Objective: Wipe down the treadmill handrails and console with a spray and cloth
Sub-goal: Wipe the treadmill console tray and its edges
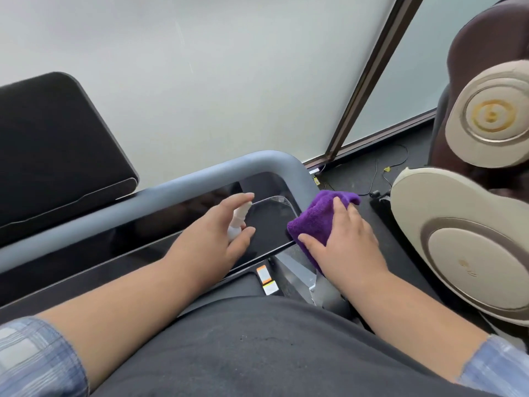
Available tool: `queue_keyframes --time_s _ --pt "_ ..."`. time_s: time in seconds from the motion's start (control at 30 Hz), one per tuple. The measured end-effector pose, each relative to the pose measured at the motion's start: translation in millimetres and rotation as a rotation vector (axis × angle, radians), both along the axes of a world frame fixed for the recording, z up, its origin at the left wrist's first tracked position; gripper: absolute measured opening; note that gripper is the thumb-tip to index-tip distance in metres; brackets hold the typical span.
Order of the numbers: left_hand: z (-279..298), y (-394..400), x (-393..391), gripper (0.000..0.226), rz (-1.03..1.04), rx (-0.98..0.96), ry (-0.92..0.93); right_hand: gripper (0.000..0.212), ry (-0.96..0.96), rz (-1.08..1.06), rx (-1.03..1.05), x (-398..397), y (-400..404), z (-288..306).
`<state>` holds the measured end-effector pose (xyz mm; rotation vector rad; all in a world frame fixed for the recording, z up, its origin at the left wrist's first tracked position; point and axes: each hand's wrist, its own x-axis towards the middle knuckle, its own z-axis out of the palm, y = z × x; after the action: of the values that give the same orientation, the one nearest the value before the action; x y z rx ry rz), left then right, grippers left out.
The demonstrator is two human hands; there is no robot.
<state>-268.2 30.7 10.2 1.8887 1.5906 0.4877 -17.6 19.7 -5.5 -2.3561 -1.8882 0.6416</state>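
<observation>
Left hand (226, 233): centre of frame; grip curled round a small white plastic spray bottle (237, 220), forefinger laid over its nozzle.
Right hand (343, 239): fingers flat, pressing a folded purple microfibre cloth (320, 219) onto the right end of the glossy black console panel (171, 227).
Grey tubular handrail (177, 181): runs lower left to centre, bending just beyond the cloth.
Key relation: nozzle points toward the panel's right end; the cloth lies just right of the bottle, the right hand nearer the bend.

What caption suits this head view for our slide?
Left hand holds a white spray bottle over the console; right hand presses a purple cloth on its corner.
</observation>
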Motion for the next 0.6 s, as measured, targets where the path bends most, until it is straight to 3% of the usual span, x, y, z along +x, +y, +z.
queue_keyframes --time_s 0.3,0.4,0.53,0.6 --pt "-6 -25 -21 0.058 0.033 0.0 -0.024 0.097 -0.143 0.224 0.052 -53 112 7" --pt "-4 -30 -25 0.06 0.041 0.009 -0.045 0.093 -0.066 0.319 0.005 -47 128 14" --pt "0 -37 -38 0.057 0.069 0.045 -0.051 0.072 0.089 0.207 0.016 -24 100 11" --pt "0 -42 -47 0.057 0.093 0.06 -0.03 0.07 0.052 0.154 0.042 -25 89 6"
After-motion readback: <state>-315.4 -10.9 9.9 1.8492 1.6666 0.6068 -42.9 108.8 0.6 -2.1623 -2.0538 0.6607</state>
